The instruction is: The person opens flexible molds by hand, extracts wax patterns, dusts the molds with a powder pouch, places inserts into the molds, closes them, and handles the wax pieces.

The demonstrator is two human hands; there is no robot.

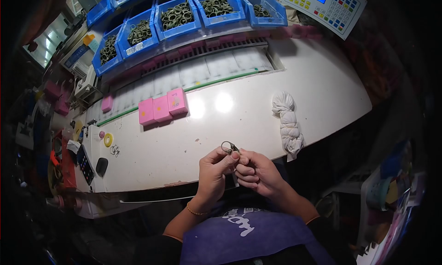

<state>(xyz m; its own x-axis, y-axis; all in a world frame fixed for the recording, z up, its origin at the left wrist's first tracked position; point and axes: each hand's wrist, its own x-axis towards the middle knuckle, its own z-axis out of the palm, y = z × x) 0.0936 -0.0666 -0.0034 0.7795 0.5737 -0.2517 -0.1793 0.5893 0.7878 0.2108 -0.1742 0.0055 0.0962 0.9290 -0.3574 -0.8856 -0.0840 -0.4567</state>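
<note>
My left hand and my right hand meet just past the table's front edge, above my lap. Between their fingertips they pinch a small dark metal ring with a narrower end piece. The round loop sticks up on the left side, while fingers cover part of the end piece, so its exact kind cannot be made out. Both hands are closed, with the right fingers curled in.
Blue bins of similar metal rings line the back. Pink boxes stand on the white table. A twisted white cloth lies right. A yellow tape roll and black mouse sit left; a keypad device stands back right.
</note>
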